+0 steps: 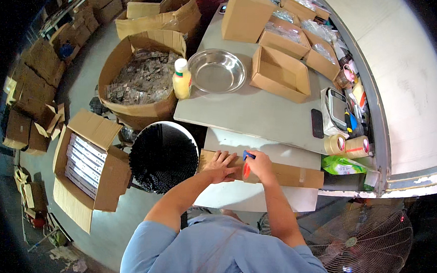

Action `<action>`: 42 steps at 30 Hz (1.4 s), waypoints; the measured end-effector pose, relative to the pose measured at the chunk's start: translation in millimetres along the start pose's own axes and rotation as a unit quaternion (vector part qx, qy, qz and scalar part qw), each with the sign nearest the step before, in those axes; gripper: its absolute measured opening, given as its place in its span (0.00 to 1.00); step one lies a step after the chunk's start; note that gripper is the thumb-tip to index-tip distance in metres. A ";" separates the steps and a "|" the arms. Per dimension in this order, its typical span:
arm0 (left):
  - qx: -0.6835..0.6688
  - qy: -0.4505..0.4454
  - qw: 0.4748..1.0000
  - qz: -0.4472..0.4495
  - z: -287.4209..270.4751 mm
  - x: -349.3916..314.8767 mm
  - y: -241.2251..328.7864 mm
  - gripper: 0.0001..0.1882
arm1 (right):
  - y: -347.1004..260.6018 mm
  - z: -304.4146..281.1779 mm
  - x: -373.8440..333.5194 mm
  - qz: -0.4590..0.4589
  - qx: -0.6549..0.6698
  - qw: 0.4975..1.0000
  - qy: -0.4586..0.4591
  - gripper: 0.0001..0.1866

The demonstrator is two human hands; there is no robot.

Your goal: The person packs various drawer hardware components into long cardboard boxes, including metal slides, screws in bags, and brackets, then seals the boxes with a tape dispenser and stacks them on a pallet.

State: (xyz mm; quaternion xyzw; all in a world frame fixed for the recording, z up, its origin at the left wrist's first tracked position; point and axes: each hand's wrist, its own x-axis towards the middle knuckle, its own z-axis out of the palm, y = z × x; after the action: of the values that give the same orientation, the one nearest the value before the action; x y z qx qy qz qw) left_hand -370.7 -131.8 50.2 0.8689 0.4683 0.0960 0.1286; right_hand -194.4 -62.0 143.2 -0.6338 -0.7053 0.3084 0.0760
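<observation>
A long, narrow cardboard box lies crosswise in front of me on a pale board at the table's near side. My left hand presses flat on the box's left part, its fingers spread. Just to the right, my right hand is closed around a blue and red hand tool that looks like a tape dispenser. The tool rests on or just above the box; my fingers hide part of it. A strip of tape shows near the box's right end.
Left of the box stands a white bucket full of black tubes. An open carton holds white strips. A steel bowl, a bottle, a phone, tape rolls and open boxes stand beyond. A fan is at right.
</observation>
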 end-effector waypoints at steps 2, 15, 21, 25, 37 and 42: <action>0.005 0.008 1.000 -0.001 -1.3 0.2 0.8 0.28 | 5.3 3.1 -0.6 -0.019 0.010 1.000 0.011 0.19; 0.036 -0.056 0.997 -0.027 -17.7 10.5 15.2 0.28 | 89.3 74.7 -82.2 0.080 0.146 0.985 -0.054 0.21; 0.011 -0.053 0.998 -0.042 11.7 55.8 49.3 0.33 | 63.6 -6.6 -97.7 0.038 0.066 0.992 -0.100 0.19; 0.052 -0.172 0.977 -0.111 -3.9 86.0 77.2 0.32 | 97.2 -32.6 -81.6 -0.047 -0.154 0.983 0.090 0.22; -0.062 0.281 0.835 -0.468 68.4 30.6 139.6 0.42 | 92.4 -3.2 41.9 -0.378 -0.043 0.911 -0.159 0.22; -0.243 0.595 0.526 -0.557 87.9 32.7 103.8 0.48 | 19.1 73.3 95.1 -0.384 0.098 0.830 -0.393 0.25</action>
State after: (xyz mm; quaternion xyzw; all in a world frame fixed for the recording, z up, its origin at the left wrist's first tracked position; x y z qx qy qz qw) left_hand -245.8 -171.0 0.9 0.1074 0.7836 0.6096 0.0540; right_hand -232.4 2.8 47.6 -0.1264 -0.8285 0.5445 -0.0334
